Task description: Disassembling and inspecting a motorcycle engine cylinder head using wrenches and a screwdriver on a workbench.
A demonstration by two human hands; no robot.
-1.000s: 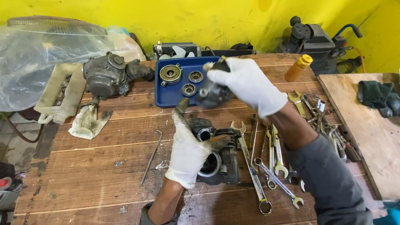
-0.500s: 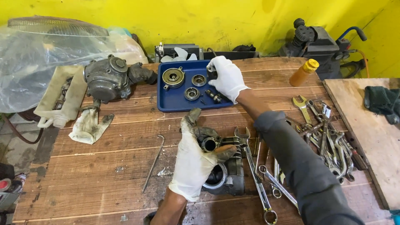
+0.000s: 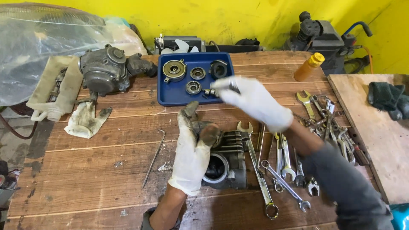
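Note:
My left hand [image 3: 191, 151], in a dirty white glove, rests on top of a finned metal engine cylinder [image 3: 228, 164] standing on the wooden table [image 3: 98, 170]. My right hand [image 3: 251, 100], also in a white glove and blurred by motion, hangs over the near right corner of a blue plastic tray [image 3: 170, 96]. Its fingertips pinch a small dark metal part [image 3: 232, 86]. The tray holds several round metal parts, among them a brass-coloured disc [image 3: 174, 70] and a black ring [image 3: 219, 68].
Several wrenches [image 3: 281, 166] lie right of the cylinder, with a heap of tools [image 3: 328, 117] further right. A hooked metal rod [image 3: 154, 156], a dirty rag [image 3: 85, 119], a grey engine casing [image 3: 104, 70], an orange bottle [image 3: 309, 67] and a light wooden board [image 3: 375, 136] surround the area.
My right hand has drawn back from deep inside the tray toward its near right corner, with a small part in its fingers. My left hand stays on the cylinder.

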